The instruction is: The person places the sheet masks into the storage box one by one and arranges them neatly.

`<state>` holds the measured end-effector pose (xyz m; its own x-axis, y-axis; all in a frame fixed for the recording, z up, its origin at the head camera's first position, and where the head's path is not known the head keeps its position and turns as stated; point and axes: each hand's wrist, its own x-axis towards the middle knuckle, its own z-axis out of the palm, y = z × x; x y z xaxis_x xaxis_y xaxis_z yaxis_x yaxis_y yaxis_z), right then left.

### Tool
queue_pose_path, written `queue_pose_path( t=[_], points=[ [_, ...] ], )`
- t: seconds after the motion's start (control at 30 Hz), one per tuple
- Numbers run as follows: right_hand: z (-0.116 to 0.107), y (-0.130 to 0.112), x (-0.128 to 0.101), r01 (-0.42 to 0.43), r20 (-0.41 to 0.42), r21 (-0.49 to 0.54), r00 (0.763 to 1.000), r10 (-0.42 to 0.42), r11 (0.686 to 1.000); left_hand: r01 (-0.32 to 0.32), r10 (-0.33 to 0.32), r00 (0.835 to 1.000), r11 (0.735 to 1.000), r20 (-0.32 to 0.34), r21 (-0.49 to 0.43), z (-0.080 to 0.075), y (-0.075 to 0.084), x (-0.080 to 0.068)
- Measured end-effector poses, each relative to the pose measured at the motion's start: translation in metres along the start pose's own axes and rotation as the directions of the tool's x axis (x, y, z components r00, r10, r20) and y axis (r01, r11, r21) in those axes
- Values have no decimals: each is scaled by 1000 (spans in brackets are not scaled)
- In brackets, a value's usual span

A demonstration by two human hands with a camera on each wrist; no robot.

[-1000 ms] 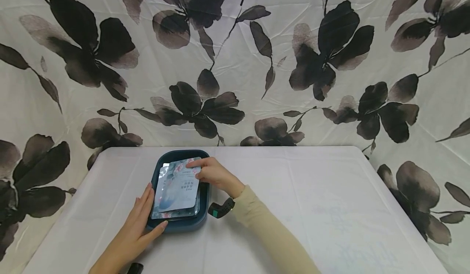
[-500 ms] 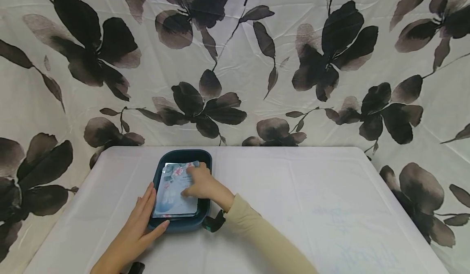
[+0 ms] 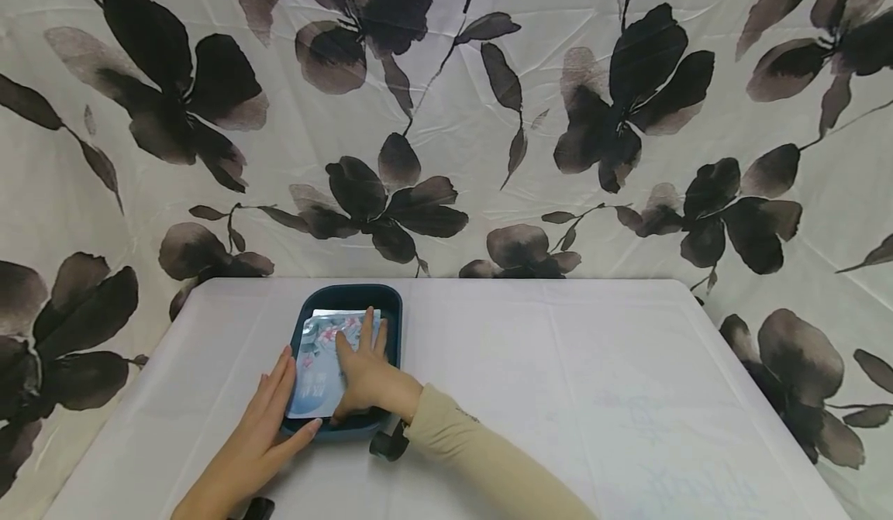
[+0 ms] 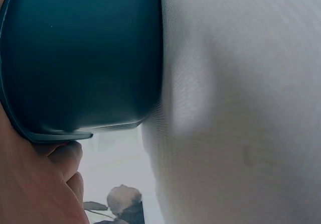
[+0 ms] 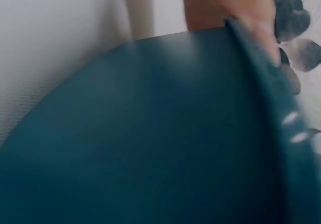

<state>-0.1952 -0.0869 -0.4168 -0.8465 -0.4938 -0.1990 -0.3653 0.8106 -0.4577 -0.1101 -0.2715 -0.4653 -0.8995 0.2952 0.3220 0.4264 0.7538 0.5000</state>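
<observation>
Looking down at the white table [image 3: 530, 365], I see the flowered cloth [image 3: 446, 117] hanging behind it and the dark blue tray [image 3: 391, 303] standing near the table's left far corner. My right hand [image 3: 366, 373] lies flat inside the tray, the fingers straight and a little spread, pointing away from me; it presses down on the shiny packet [image 3: 314, 373] and does not grip it. My beige sleeve [image 3: 481, 466] comes in from the lower middle, and the black wrist device [image 3: 387, 444] sits under the wrist, just beside the near wall of the tray. My left hand [image 3: 261, 427] rests against the tray's left near corner, the fingers straight along the left wall and the thumb touching the near rim. The packet lies inside the tray, on its left half; my right hand covers its right part, so I cannot read the print on it, and I cannot tell if other packets lie under it. In the left wrist view the tray's outer wall [image 4: 80, 58] fills the upper left, with my curled-looking finger ends [image 4: 65, 158] under its rim, cut off by the frame. The right wrist view is very blurred: only the blue tray wall [image 5: 150, 133] and part of a finger [image 5: 235, 8] behind its rim show.
</observation>
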Motion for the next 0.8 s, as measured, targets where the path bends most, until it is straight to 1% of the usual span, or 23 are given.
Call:
queue_pose_path(
  t=[0.17,0.37,0.47,0.57,0.8],
  points=[
    [1,2,1,7,16,-10,1000,-7,1000,23,-23,1000,1000,14,6,2,2,1],
    [1,3,-2,13,26,38,1000,-14,999,54,-55,998,998,44,11,0,4,-3],
    [2,2,-2,23,21,54,999,-24,998,60,-60,997,998,45,3,-2,3,-5],
    [1,1,-1,35,6,57,999,-35,998,57,-57,998,998,37,-2,-3,2,-4],
    [-3,-3,-5,44,-9,62,999,-43,997,60,-60,997,998,43,6,-4,0,-4]
  ],
)
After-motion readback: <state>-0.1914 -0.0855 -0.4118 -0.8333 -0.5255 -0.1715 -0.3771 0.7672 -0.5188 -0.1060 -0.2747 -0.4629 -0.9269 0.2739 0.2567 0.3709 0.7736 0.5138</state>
